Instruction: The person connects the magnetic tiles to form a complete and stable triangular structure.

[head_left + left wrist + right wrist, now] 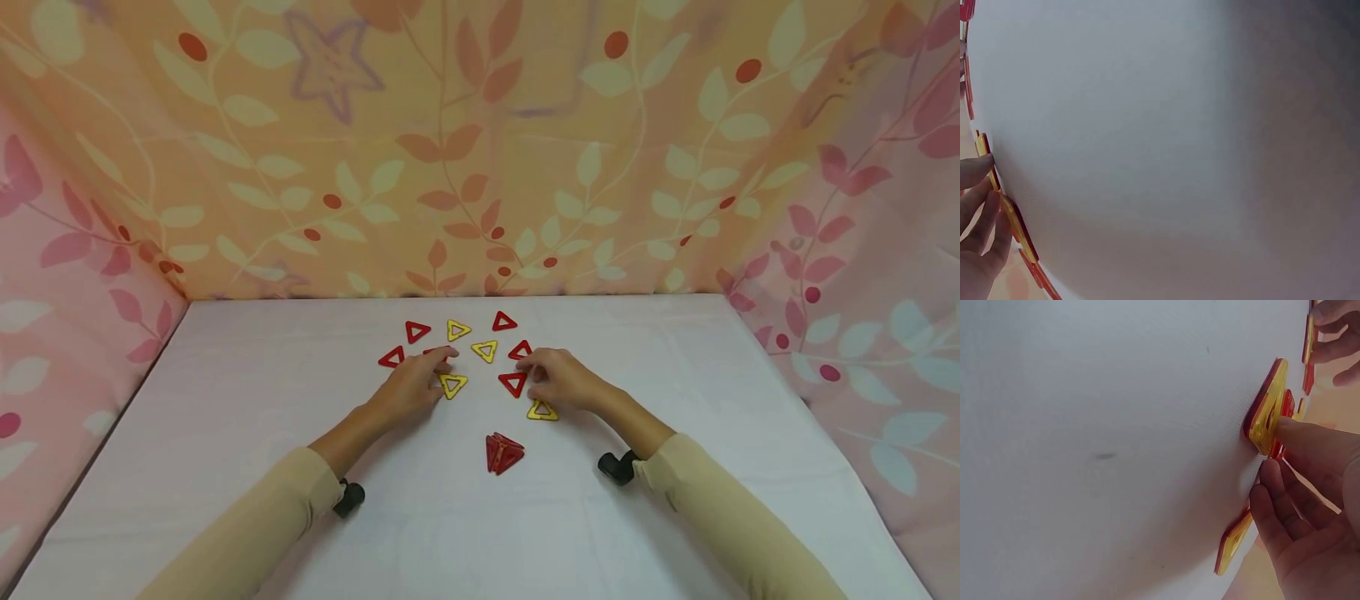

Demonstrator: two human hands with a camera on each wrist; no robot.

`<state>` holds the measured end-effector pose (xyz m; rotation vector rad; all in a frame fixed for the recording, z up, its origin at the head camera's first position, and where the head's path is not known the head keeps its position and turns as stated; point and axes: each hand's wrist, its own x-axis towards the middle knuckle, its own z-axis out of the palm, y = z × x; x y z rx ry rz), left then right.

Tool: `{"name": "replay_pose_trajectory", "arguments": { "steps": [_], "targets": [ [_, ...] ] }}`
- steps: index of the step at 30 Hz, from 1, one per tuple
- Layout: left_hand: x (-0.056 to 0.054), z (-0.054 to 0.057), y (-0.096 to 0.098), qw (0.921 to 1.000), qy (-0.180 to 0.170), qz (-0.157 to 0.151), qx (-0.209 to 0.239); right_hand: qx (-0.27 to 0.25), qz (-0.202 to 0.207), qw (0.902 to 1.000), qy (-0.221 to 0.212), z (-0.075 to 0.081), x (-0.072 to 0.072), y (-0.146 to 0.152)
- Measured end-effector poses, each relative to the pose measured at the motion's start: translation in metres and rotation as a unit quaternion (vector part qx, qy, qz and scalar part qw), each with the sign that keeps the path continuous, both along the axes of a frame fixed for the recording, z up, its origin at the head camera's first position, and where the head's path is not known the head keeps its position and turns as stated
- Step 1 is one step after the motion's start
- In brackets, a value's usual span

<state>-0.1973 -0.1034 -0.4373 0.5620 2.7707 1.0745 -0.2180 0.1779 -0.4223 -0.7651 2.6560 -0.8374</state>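
Note:
Several flat triangular tiles, red and yellow with open centres, lie scattered on the white tabletop. Left of centre, my left hand [414, 382] has its thumb and fingertips at a yellow triangular tile [453, 386], partly covering a red tile behind it. My right hand [561, 379] pinches at the corner of a red triangular tile [513, 384], beside a yellow tile [542, 412]. In the right wrist view the thumb presses a tile with a yellow face [1267, 419]. A small red pyramid [504, 455] of joined tiles stands nearer me, between the forearms.
Further tiles lie beyond the hands: a red tile [416, 332], a yellow tile [457, 331] and another red one [504, 322] near the back. Leaf-patterned cloth [480, 167] hangs behind the table and along both sides. Black cameras [349, 498] sit on both wrists.

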Motion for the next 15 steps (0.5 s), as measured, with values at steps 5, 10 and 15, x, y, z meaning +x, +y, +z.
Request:
{"name": "replay_pose_trajectory", "arguments": {
  "steps": [5, 10, 15],
  "targets": [
    [-0.0009, -0.0010, 0.0015, 1.0000, 0.004, -0.003, -0.007, 0.006, 0.003, 1.0000, 0.002, -0.0008, -0.0009, -0.0048],
    [-0.0003, -0.0009, 0.0039, 0.9996, 0.018, -0.011, -0.018, 0.013, -0.001, 0.9999, 0.009, -0.0023, -0.0012, -0.0078],
    [0.0008, -0.0014, 0.0044, 0.9995, 0.020, -0.008, -0.021, 0.008, -0.001, 0.9999, 0.008, -0.0030, -0.0012, -0.0090]
  ]
}}
